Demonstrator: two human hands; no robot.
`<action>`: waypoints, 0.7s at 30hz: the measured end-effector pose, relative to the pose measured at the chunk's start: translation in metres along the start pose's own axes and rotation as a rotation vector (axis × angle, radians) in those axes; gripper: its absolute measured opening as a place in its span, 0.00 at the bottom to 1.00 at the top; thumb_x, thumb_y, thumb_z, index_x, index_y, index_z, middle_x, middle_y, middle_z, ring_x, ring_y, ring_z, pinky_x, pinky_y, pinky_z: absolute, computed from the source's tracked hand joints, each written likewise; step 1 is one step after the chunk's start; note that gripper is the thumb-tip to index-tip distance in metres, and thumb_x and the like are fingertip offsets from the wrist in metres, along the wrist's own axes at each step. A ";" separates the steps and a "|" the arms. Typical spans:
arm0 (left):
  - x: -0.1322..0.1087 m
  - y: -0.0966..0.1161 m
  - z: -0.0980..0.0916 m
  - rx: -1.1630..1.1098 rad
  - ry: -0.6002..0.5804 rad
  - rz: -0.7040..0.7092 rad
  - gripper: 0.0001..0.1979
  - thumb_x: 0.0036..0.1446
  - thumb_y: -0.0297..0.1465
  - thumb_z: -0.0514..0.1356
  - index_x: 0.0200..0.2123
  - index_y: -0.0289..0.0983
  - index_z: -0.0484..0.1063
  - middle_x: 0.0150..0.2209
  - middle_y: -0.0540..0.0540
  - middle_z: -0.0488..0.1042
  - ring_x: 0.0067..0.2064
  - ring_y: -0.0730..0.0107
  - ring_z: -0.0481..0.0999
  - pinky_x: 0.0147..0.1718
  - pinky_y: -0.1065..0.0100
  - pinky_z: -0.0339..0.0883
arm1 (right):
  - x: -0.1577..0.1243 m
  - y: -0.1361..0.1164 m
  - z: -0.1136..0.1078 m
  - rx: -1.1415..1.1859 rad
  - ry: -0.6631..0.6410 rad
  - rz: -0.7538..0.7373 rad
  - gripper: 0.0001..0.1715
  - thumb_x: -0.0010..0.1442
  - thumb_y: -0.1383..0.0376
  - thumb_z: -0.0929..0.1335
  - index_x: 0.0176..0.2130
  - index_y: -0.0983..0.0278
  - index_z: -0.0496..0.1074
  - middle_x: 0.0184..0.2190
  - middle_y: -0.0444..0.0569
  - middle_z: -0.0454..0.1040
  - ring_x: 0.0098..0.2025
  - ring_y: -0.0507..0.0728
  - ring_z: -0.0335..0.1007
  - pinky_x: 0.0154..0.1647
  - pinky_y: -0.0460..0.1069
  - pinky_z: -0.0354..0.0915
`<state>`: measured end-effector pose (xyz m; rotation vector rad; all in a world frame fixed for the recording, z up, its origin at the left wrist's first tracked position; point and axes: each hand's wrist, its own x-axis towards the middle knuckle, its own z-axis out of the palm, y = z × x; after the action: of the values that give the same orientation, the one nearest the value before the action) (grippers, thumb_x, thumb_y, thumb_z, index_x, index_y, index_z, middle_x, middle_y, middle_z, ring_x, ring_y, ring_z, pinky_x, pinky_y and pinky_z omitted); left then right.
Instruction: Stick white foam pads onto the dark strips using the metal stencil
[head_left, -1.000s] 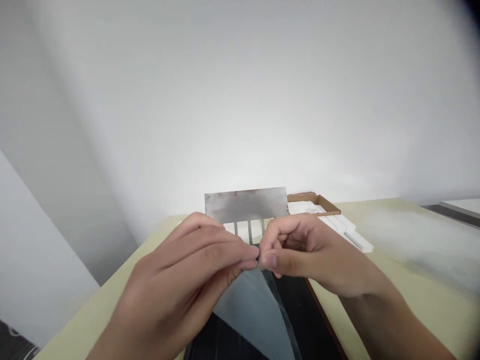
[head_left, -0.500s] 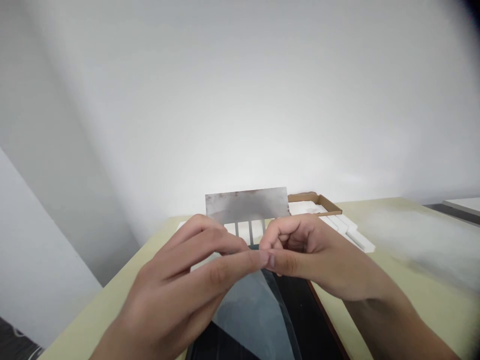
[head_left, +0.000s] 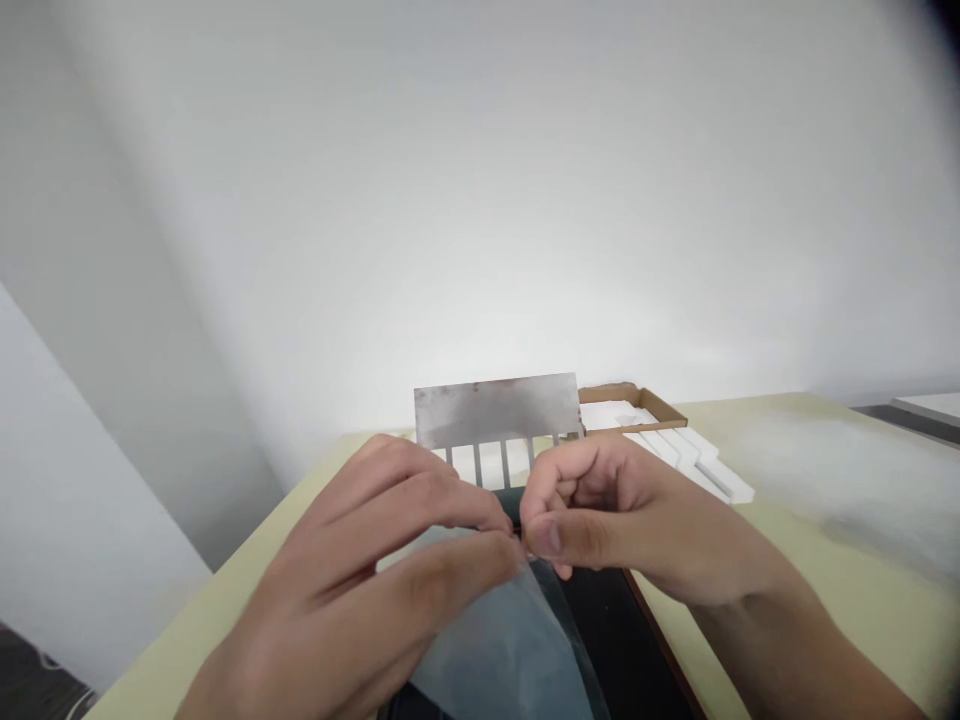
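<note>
The left hand (head_left: 360,575) and right hand (head_left: 622,520) are meeting at mid-frame, each grip pressing thumb against fingers on the top edge of a thin, translucent grey plastic film (head_left: 499,650), which is drooping in a soft curve over a black mat (head_left: 626,640). The film looks light, limp and probably slippery, so pinching along its edge seems the surest hold. Beyond the fingers, a scuffed steel plate with comb-like slots (head_left: 496,412) is rising, while white foam-like strips (head_left: 694,462) are lying by a brown cardboard tray (head_left: 634,394) on a pale yellow table (head_left: 847,510).
</note>
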<state>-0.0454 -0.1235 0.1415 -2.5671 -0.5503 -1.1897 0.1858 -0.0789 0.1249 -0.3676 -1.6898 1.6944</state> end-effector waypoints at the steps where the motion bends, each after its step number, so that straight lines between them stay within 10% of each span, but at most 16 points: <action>1: 0.000 -0.001 -0.001 -0.018 -0.022 0.015 0.18 0.63 0.13 0.60 0.46 0.40 0.77 0.39 0.48 0.81 0.40 0.65 0.75 0.37 0.62 0.71 | 0.000 0.000 0.000 0.006 0.000 -0.001 0.11 0.59 0.65 0.81 0.33 0.67 0.79 0.23 0.40 0.71 0.26 0.46 0.61 0.28 0.43 0.56; 7: 0.001 0.000 0.001 -0.071 0.017 -0.007 0.22 0.62 0.14 0.63 0.54 0.40 0.77 0.39 0.50 0.81 0.38 0.68 0.75 0.37 0.63 0.72 | -0.002 0.000 0.002 0.015 -0.007 -0.009 0.12 0.60 0.64 0.80 0.34 0.67 0.78 0.24 0.41 0.71 0.25 0.46 0.61 0.28 0.43 0.57; 13: 0.002 0.009 0.006 -0.005 0.228 -0.138 0.07 0.71 0.29 0.64 0.37 0.43 0.79 0.33 0.52 0.83 0.34 0.68 0.75 0.32 0.62 0.71 | -0.003 0.001 0.003 0.045 -0.050 -0.036 0.13 0.65 0.60 0.77 0.35 0.67 0.77 0.25 0.41 0.71 0.24 0.45 0.60 0.26 0.43 0.57; 21: -0.002 0.004 -0.001 0.064 0.128 0.036 0.08 0.68 0.23 0.64 0.42 0.42 0.79 0.40 0.51 0.83 0.38 0.67 0.79 0.38 0.58 0.70 | -0.010 -0.003 0.009 -0.012 0.011 -0.081 0.14 0.68 0.58 0.75 0.36 0.65 0.76 0.25 0.41 0.68 0.26 0.46 0.57 0.27 0.44 0.53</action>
<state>-0.0454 -0.1278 0.1407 -2.4168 -0.5034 -1.2919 0.1876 -0.0923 0.1257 -0.3094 -1.6848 1.6216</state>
